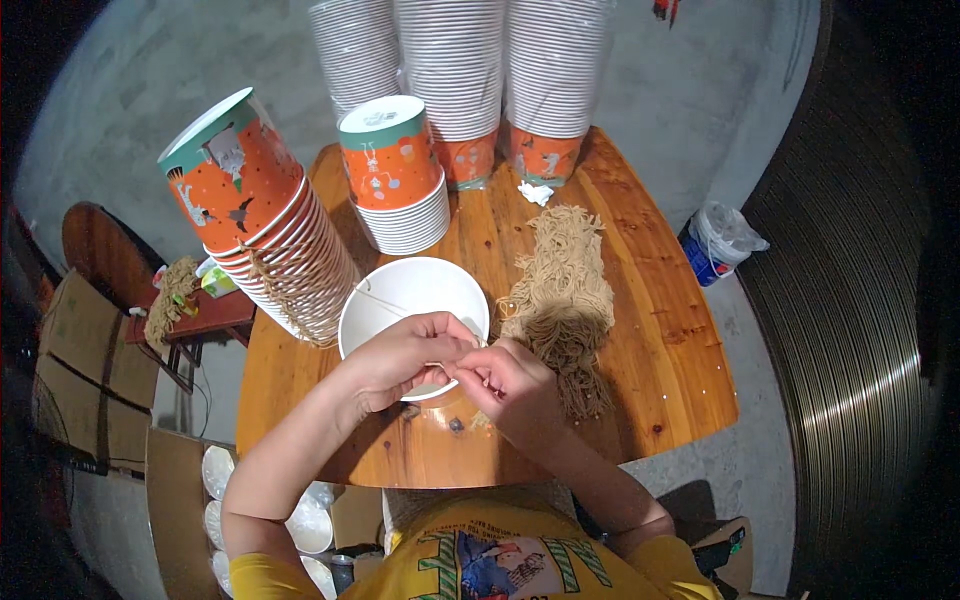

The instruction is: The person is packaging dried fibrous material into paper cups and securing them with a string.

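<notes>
Both the left hand (405,355) and the right hand (505,380) pinch a thin string (385,302) over the near rim of a white paper cup (412,300) standing on the wooden table (660,330), beside a bundle of strings (562,290).

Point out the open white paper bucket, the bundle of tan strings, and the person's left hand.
white paper bucket (400,290), head view, bare inside wall.
bundle of tan strings (562,285), head view, middle of the bundle.
left hand (405,355), head view, back of the hand.
</notes>
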